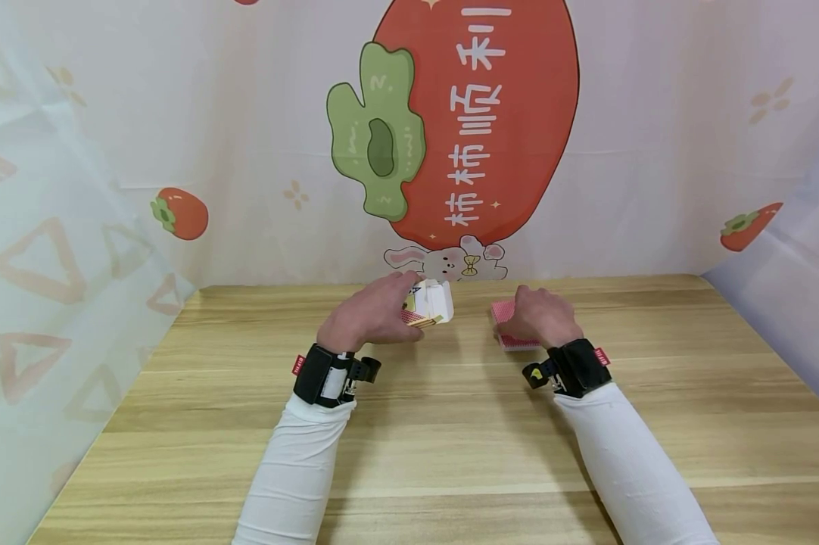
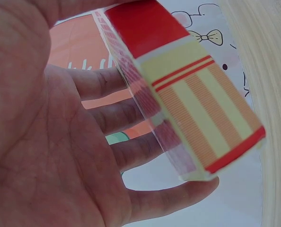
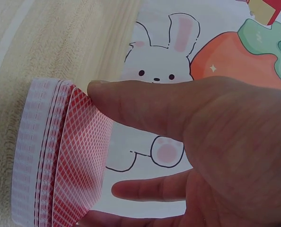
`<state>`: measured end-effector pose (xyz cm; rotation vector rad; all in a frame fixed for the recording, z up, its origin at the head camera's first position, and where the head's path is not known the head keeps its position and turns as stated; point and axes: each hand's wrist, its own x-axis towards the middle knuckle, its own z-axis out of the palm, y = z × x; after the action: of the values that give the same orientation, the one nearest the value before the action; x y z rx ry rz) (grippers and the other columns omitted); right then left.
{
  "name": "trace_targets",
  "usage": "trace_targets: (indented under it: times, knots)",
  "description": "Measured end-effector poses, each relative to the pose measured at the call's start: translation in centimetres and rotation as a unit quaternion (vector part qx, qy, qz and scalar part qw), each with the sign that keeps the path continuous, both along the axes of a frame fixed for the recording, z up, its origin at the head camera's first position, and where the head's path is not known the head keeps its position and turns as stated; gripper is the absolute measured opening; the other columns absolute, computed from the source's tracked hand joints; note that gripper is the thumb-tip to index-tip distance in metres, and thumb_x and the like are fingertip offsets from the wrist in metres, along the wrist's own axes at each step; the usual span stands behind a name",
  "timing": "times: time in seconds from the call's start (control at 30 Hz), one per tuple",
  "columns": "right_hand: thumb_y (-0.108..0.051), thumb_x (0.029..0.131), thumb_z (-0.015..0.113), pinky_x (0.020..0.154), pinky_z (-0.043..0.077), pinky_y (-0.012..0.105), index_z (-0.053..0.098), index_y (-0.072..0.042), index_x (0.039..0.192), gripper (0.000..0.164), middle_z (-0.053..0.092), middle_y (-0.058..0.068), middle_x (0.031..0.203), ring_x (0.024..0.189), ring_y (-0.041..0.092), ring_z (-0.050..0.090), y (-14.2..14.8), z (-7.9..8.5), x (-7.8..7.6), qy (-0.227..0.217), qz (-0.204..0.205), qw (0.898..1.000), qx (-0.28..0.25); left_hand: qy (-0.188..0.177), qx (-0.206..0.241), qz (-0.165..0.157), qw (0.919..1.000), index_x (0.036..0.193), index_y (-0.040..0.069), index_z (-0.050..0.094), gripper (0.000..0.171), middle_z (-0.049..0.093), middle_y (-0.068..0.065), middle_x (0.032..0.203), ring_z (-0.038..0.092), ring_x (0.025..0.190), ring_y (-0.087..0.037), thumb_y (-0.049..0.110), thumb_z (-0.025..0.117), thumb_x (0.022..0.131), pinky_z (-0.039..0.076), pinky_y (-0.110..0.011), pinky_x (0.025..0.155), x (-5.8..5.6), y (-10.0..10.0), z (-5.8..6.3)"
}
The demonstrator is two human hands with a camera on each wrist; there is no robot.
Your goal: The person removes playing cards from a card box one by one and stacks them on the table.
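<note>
In my left hand [image 1: 377,312] is a playing-card box [image 1: 438,300], raised off the table with its white flap end toward the right. The left wrist view shows the box's striped red and yellow side [image 2: 204,99], with the fingers behind it and the thumb along the top. A deck of playing cards [image 1: 502,311] with red patterned backs lies on the table, under my right hand [image 1: 542,314]. In the right wrist view the thumb presses a near corner of the deck [image 3: 81,156], and fingertips reach its lower end. The deck's upper cards sit slightly skewed over the lower ones.
The wooden table [image 1: 423,439] runs back to a hanging cloth [image 1: 266,113] printed with persimmons and a rabbit. Each wrist wears a black strap with a small camera. The table's back edge is close behind both hands.
</note>
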<state>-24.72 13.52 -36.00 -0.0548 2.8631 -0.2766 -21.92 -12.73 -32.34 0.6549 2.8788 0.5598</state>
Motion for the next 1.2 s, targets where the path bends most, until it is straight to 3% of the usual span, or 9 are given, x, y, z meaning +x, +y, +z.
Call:
trace_targets:
  times: [1.2]
  knots:
    - [-0.049, 0.084, 0.075, 0.068, 0.050, 0.041, 0.047, 0.006, 0.129, 0.076, 0.059, 0.019, 0.095, 0.087, 0.033, 0.058, -0.15, -0.12, -0.21, -0.022, -0.016, 1.000, 0.003, 0.007, 0.000, -0.007, 1.0000, 0.147, 0.008, 0.044, 0.080, 0.058, -0.007, 0.118, 0.055, 0.104, -0.023, 0.024, 0.083, 0.079, 0.049, -0.036, 0.090, -0.06, 0.12, -0.13]
